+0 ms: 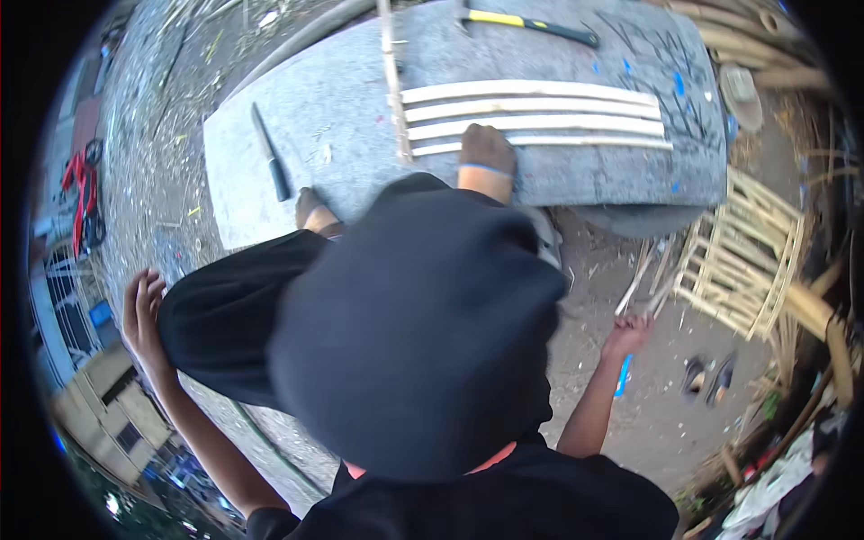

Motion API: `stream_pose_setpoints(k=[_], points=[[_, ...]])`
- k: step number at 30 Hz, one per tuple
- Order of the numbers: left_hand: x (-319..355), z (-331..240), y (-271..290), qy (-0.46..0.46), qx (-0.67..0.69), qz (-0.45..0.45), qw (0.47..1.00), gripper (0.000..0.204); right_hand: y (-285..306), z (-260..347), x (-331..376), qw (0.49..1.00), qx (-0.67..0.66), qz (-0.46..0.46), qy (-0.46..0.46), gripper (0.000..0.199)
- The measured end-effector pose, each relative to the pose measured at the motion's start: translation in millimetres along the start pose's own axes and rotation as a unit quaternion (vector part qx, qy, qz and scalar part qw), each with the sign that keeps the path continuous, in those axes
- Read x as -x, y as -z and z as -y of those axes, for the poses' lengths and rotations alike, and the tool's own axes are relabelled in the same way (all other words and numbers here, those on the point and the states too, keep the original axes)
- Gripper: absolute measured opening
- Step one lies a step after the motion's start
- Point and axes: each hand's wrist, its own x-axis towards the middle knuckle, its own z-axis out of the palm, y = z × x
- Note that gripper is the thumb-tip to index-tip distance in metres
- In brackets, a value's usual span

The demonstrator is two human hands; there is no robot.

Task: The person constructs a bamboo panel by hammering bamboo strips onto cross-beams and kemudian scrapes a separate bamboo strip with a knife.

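Note:
My left hand (144,315) hangs in the air beside my bent left knee, its fingers loosely apart with nothing in them. On the right, low over the ground, my right hand (628,335) closes on the near ends of thin bamboo strips (627,293). A blue thing (623,375) shows just below that wrist; its kind is unclear. Several pale bamboo slats (540,121) lie side by side on a grey board (576,175), their left ends against an upright bamboo strip (392,85). My right foot (487,162) rests at the nearest slats.
A knife (270,153) with a dark handle lies at the board's left, near my left foot (315,211). A yellow-and-black-handled hammer (526,22) lies on the far side. Right of the board are a bamboo rack (742,252), sandals (707,379) and bamboo poles (751,45). A red motorbike (85,198) stands far left.

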Motion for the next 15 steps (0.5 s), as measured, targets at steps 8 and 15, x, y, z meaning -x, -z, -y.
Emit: stream_pose_setpoints(k=[8,15], points=[[13.4,-59.6,-32.8,-0.116,-0.209,0.105,0.965,0.032,-102.4,166.0,82.8,0.979,-0.019,-0.018,0.202,0.028],[4.9,-63.8,-26.1,-0.267,-0.173,0.187,0.93,0.038,-224.5,226.4,152.8,0.869,0.093,0.298,0.384,0.038]])
